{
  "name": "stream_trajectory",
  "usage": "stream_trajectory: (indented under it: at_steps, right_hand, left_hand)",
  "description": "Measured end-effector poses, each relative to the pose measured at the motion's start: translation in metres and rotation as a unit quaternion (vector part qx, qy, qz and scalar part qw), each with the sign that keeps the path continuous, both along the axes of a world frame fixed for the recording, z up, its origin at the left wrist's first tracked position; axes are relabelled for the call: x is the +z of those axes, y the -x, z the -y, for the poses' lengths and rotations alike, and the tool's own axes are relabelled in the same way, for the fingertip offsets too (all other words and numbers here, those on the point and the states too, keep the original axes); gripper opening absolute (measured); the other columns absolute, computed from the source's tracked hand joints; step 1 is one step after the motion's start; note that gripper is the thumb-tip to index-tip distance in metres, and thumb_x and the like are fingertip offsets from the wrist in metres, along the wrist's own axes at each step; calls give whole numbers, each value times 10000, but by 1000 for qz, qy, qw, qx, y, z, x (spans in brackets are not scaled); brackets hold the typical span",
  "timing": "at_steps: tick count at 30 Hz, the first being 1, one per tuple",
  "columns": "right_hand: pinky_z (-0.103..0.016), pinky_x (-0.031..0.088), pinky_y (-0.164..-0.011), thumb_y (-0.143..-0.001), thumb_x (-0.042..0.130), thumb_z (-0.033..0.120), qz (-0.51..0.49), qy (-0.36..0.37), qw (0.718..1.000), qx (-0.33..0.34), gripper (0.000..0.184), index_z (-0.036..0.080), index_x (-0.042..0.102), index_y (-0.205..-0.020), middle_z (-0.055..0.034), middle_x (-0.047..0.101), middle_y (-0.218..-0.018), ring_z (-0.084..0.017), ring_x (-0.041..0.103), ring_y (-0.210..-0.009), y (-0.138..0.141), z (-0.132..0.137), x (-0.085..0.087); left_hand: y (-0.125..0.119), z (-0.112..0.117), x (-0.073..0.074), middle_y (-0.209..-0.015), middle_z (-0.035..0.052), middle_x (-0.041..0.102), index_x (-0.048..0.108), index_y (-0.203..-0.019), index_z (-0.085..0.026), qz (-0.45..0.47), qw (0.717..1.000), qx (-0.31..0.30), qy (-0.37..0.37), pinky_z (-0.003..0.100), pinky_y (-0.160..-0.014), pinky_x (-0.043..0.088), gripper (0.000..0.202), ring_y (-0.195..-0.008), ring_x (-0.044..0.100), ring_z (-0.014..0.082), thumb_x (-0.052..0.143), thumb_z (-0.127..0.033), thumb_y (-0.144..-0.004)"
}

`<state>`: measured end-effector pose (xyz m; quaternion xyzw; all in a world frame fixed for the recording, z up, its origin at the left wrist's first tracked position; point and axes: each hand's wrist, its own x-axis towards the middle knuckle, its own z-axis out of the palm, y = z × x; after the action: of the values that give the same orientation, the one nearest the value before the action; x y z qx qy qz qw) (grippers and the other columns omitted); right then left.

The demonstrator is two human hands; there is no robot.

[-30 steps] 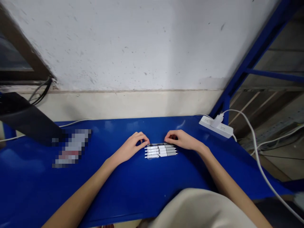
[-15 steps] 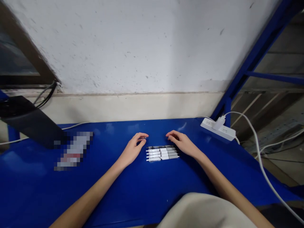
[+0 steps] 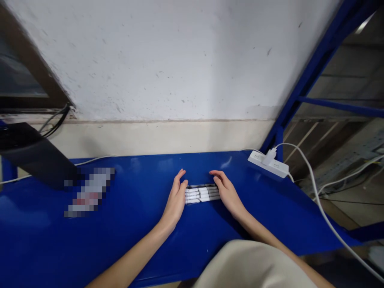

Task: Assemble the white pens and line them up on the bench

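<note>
Several white and grey pens point(image 3: 201, 194) lie side by side on the blue tabletop point(image 3: 144, 240), apparently in a clear sleeve. At their left end is my left hand point(image 3: 177, 200), its palm side against or very near the pen tips. Its fingers stretch forward, with the thumb slightly apart. My right hand point(image 3: 229, 194) flanks the other end and covers it, thumb and fingers apart and pointing inward. Neither hand wraps round the pens; whether the palms press on them I cannot tell.
A white power strip point(image 3: 268, 164) with a plug and cable lies at the back right, by a blue metal frame point(image 3: 277, 138). On the left, a dark box-like object point(image 3: 39, 156) leans near a blurred-out item point(image 3: 91, 192). A wall point(image 3: 168, 80) rises behind.
Both hands have come down and back to the ends of the pens. My left hand has moved right to meet the near end; the right now covers more of the other end.
</note>
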<state>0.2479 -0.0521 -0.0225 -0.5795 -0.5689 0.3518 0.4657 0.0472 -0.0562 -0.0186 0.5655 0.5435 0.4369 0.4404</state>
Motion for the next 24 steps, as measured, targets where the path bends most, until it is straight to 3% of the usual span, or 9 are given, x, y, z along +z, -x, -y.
stream_trajectory:
  at_steps: [5, 11, 15, 20, 24]
  right_hand:
    - [-428, 411, -1152, -990, 434, 414, -17, 4, 1000, -18, 330, 255, 621, -1211, -81, 667, -1392, -271, 558, -1355, 4, -1, 0]
    - [-437, 394, -1190, -953, 457, 348, -64, -3, 998, -23, 309, 252, 623, -1195, -78, 685, -1385, -258, 584, -1346, 7, -13, -3]
    - [-432, 405, -1181, -928, 432, 323, -72, -6, 997, -19, 354, 242, 616, -1219, -85, 696, -1372, -245, 590, -1344, 9, -46, -3]
    - [-387, 424, -1143, -910, 423, 315, -47, -17, 999, -22, 375, 221, 621, -1215, -90, 716, -1336, -221, 626, -1284, 15, -94, -3]
    - [-383, 427, -1128, -929, 417, 319, -21, -24, 999, -15, 363, 219, 638, -1200, -91, 735, -1293, -221, 633, -1270, 18, -111, -3]
  left_hand:
    - [-8, 1, 1, -1710, 45, 331, 456, -1532, -289, 22, 1000, 3, 2, 518, -1293, 256, 468, -1595, 266, 275, 405, -370, -1073]
    - [-7, -10, -6, -1668, 37, 416, 492, -1513, -295, 38, 999, 16, -6, 487, -1275, 304, 459, -1568, 335, 265, 365, -394, -1083]
    - [-6, -43, -8, -1631, 59, 474, 507, -1495, -269, 17, 999, 23, -36, 470, -1250, 338, 457, -1542, 384, 268, 349, -393, -1084]
    - [-9, -93, 3, -1588, 95, 522, 540, -1440, -208, 28, 997, 48, -46, 429, -1249, 333, 440, -1511, 432, 259, 372, -359, -1062]
    - [-10, -113, 1, -1560, 106, 551, 568, -1398, -204, 18, 997, 56, -44, 435, -1239, 346, 413, -1488, 463, 260, 379, -340, -1057]
